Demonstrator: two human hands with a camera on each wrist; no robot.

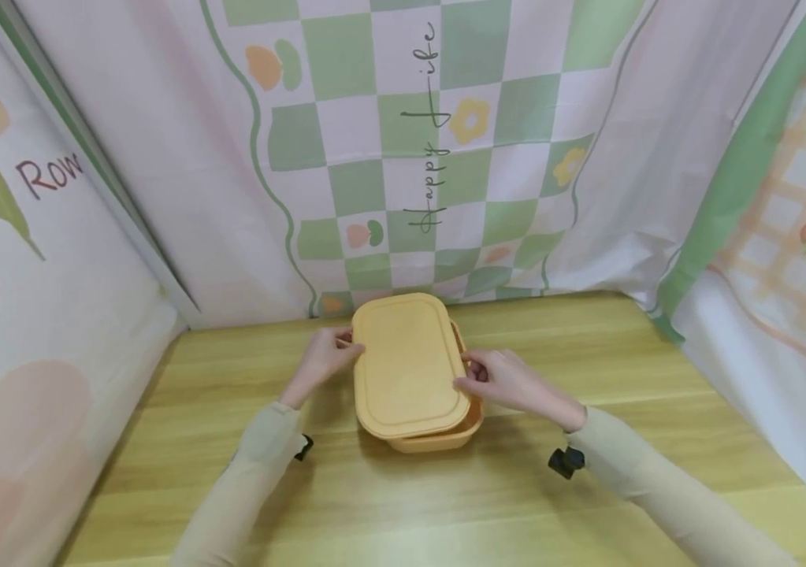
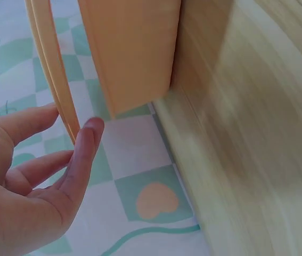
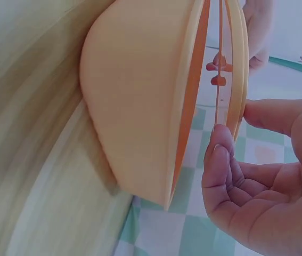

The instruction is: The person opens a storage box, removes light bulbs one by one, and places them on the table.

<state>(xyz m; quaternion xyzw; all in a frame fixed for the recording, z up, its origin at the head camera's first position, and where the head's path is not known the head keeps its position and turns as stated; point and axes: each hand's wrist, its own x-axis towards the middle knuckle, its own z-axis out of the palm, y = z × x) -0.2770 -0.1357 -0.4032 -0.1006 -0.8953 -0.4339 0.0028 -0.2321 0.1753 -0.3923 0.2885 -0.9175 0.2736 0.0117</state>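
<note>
A yellow rectangular lid [image 1: 410, 366] is held just over a yellow food container [image 1: 438, 443] that stands on the wooden table. The lid sits shifted to the left, so the container's right and near rims show past it. My left hand [image 1: 321, 360] pinches the lid's left edge between thumb and fingers. On the opposite edge, my right hand [image 1: 509, 380] pinches the lid too. Both wrist views show a gap between the lid [image 3: 239, 69] and the container's rim [image 3: 180, 133]. What the container holds is hidden beneath the lid.
The wooden table [image 1: 254, 488] meets a checkered curtain [image 1: 346, 126] just behind the container. A printed cloth [image 1: 34, 299] hangs along the left side, and another cloth [image 1: 785, 181] hangs on the right. Black devices [image 1: 566, 462] are worn at the wrists.
</note>
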